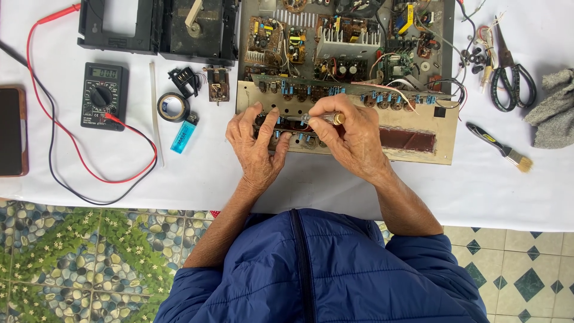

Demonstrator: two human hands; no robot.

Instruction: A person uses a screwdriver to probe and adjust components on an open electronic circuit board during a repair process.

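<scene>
My right hand (353, 140) pinches a slim metal-tipped tool (326, 118), fingers pressed tight round its shaft, the tip down among the blue parts on the front circuit strip (359, 96) of the opened amplifier chassis (418, 149). My left hand (257, 146) lies flat beside it, fingers spread across the strip and the pale metal face plate, steadying the work, I'd judge. The chassis sits at the table's middle, just in front of me, boards crowded with small coloured components and wires. Out to the left: a blue lighter (183, 135), a roll of black tape (173, 107), then the black multimeter (104, 96) with red and black leads looping over the white cloth (191, 173). To the right, a small brush (502, 148), black-handled scissors (511, 81) and a grey rag (553, 107).
</scene>
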